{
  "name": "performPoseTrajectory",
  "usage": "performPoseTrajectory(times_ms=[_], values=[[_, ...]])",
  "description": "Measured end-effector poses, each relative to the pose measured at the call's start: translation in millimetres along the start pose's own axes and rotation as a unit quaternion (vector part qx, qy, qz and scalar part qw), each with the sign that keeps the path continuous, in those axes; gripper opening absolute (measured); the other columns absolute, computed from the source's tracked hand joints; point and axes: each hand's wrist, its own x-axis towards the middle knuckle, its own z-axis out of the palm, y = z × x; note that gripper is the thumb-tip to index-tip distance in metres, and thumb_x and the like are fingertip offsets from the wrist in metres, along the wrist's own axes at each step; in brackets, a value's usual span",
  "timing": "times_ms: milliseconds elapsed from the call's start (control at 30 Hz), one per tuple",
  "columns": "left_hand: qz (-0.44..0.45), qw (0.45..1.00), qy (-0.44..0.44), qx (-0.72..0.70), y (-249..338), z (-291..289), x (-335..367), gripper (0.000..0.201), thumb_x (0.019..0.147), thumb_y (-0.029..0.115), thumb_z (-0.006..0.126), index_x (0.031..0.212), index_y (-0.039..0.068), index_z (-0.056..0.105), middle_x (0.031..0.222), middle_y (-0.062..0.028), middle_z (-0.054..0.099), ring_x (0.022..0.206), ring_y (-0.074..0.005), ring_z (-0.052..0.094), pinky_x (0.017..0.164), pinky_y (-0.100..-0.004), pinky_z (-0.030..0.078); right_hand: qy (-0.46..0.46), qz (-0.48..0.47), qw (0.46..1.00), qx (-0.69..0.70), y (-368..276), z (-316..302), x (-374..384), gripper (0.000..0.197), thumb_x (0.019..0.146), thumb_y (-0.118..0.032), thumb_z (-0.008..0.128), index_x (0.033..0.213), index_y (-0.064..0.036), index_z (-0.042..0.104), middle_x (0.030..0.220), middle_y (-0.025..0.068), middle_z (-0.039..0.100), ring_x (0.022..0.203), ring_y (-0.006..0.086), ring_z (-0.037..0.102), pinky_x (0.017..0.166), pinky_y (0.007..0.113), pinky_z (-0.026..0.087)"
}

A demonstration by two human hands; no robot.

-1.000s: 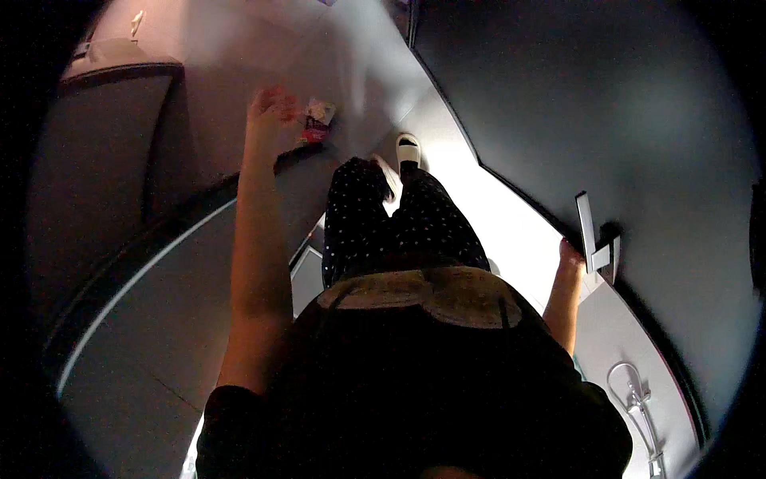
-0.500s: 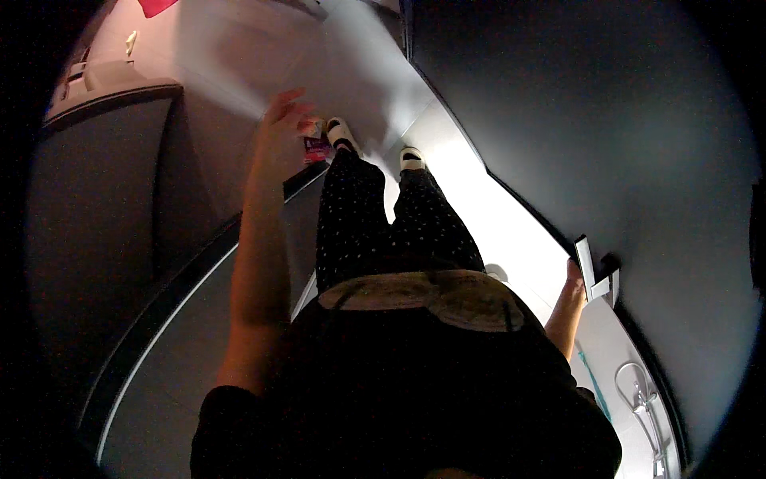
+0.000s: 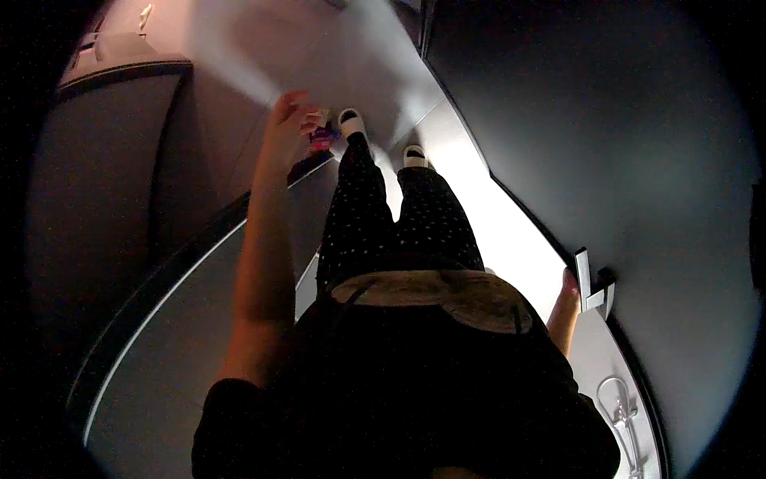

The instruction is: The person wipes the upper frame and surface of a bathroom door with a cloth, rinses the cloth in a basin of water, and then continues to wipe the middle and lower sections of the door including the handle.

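My left hand (image 3: pixel 293 113) is stretched forward at the upper left with its fingers spread, and nothing shows in it. Just beyond and below its fingers, a pink and purple package (image 3: pixel 323 137) lies low near my left foot; I cannot tell if the hand is anywhere near it in depth. At the right, my right hand (image 3: pixel 569 287) is up against the silver door handle (image 3: pixel 584 275) of a dark door (image 3: pixel 606 136). Its fingers are partly hidden behind the handle and look closed on it.
Bright light falls on the pale floor (image 3: pixel 511 231) beside the door's edge. My feet in white slippers (image 3: pixel 351 121) stand ahead. A dark cabinet (image 3: pixel 104 160) is at the left, a dark curved edge (image 3: pixel 175 287) below it. A shower fitting with hose (image 3: pixel 625 411) shows lower right.
The view has shifted slightly, and the cabinet, door and shower fitting sit a little differently in it. My left hand stays spread; my right hand stays at the handle.
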Motion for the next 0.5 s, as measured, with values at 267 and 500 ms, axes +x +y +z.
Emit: performPoseTrajectory(times_ms=[267, 500], values=[[-0.019, 0.998, 0.066, -0.005, 13.9, -9.1, -42.2, 0.035, 0.091, 0.021, 0.059, 0.122, 0.007, 0.052, 0.101, -0.0097, 0.062, 0.085, -0.0175, 0.063, 0.077, -0.0300, 0.052, -0.014, 0.008, 1.000, -0.008, 0.5, 5.5, -3.3, 0.038, 0.089, -0.034, 0.049, 0.115, -0.0083, 0.062, 0.118, 0.0107, 0.062, 0.110, 0.0298, 0.056, 0.094, 0.050, 0.044], [-0.025, 0.995, 0.100, -0.008, 1.9, -19.4, -57.5, 0.031, 0.092, 0.018, 0.056, 0.120, 0.006, 0.052, 0.101, -0.0080, 0.062, 0.084, -0.0174, 0.063, 0.076, -0.0305, 0.051, -0.026, 0.010, 1.000, -0.012, 0.2, 5.9, -4.9, 0.038, 0.089, -0.034, 0.049, 0.115, -0.0080, 0.062, 0.118, 0.0109, 0.062, 0.110, 0.0298, 0.056, 0.094, 0.050, 0.043]])
